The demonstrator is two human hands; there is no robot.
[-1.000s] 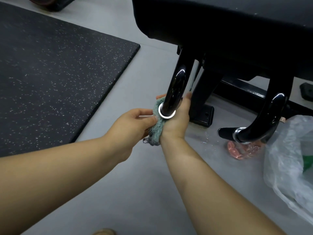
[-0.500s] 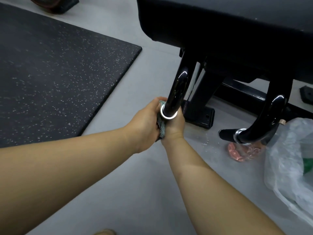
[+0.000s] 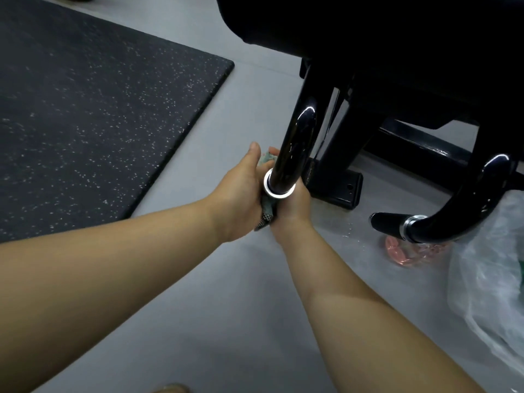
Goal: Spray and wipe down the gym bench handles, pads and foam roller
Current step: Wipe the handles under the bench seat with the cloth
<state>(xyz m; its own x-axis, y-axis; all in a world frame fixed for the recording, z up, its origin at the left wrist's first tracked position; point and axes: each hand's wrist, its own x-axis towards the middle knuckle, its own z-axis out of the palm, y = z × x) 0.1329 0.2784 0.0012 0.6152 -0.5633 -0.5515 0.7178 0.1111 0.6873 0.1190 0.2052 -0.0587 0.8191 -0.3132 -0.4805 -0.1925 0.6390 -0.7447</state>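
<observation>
A glossy black curved bench handle (image 3: 297, 143) with a chrome ring (image 3: 279, 191) comes down from under the black bench pad (image 3: 382, 26). Both my hands clasp its lower end just below the ring, with a green cloth (image 3: 268, 212) wrapped between them. My left hand (image 3: 241, 191) grips the cloth from the left, thumb pointing up. My right hand (image 3: 292, 207) grips it from the right. The grip end of this handle is hidden inside the cloth and my hands. A second black handle (image 3: 453, 219) curves down at the right, untouched.
A black speckled rubber mat (image 3: 93, 109) covers the floor at the left. The bench's black frame foot (image 3: 337, 188) stands just behind the handle. A clear plastic bag (image 3: 493, 279) and a pink plastic item (image 3: 402, 251) lie on the grey floor at the right.
My left hand has closed in from the left onto the cloth. The green cloth, earlier showing beside the handle, is now mostly covered by both hands just below the chrome ring.
</observation>
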